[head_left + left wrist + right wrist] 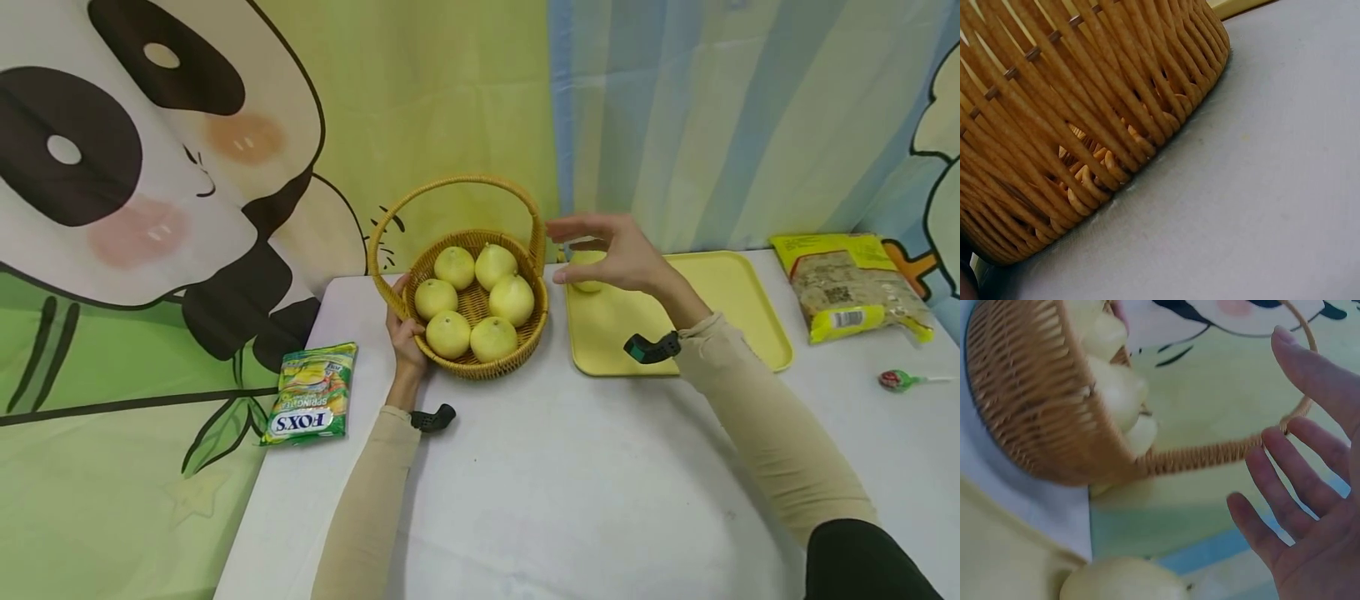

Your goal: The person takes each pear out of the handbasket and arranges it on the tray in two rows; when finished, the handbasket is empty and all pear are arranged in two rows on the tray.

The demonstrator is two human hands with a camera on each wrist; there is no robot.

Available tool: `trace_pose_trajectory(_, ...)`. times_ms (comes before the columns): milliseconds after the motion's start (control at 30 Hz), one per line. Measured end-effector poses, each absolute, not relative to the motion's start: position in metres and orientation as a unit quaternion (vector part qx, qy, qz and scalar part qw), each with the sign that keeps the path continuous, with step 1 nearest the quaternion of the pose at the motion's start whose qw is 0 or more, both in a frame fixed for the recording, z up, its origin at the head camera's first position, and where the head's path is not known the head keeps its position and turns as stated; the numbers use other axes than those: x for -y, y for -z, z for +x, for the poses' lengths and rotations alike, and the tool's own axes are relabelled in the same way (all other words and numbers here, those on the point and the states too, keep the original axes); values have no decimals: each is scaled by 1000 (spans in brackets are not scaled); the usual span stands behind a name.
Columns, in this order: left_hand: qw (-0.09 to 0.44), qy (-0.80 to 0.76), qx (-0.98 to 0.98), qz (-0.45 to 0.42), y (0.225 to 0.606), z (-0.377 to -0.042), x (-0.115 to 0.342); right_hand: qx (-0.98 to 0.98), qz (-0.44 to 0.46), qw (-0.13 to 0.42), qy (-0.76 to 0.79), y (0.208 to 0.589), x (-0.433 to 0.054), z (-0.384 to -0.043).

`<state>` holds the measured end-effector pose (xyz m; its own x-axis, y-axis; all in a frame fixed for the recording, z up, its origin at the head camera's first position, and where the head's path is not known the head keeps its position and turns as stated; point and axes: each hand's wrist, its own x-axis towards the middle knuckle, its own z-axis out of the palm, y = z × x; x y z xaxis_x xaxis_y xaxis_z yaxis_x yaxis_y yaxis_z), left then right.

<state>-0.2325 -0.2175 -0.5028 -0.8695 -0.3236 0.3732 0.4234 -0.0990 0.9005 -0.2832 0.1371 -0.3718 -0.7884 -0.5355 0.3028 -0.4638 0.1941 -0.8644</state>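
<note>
A wicker basket (480, 369) with a tall arched handle stands on the table's far side, several pale yellow pears (493, 339) inside it. My left hand (406, 337) grips the basket's left side near the handle's foot, the thumb at the rim. In the left wrist view the woven wall (1085, 94) fills the upper left. My right hand (611, 254) is raised at the basket's right, fingers spread apart and holding nothing. Below it one more pear (1125, 581), partly hidden by the hand in the head view, lies on the yellow tray (738, 312).
A green candy bag (311, 392) lies at the table's left edge. To the right of the tray are a yellow packet (851, 287) and a lollipop (894, 381). A printed curtain (450, 100) hangs close behind the basket and tray.
</note>
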Motion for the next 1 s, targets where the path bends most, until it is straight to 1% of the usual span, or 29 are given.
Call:
trace_pose_trajectory(200, 255, 740, 621, -41, 503, -232, 218, -768, -384, 73, 507, 364, -112, -275)
trace_pose_trajectory(433, 253, 743, 618, -51, 503, -232, 218, -816, -420, 98, 385, 363, -82, -269)
trace_pose_trajectory(700, 251, 735, 628, -46, 503, -232, 218, -874, -409, 118, 234, 369, -49, -275)
trace_pose_trajectory(867, 251, 734, 629, -50, 504, -232, 219, -885, -395, 142, 200, 377, -36, -282)
trace_pose_trajectory(1000, 247, 735, 630, -53, 504, -233, 219, -888, -394, 141, 191, 381, -30, -286)
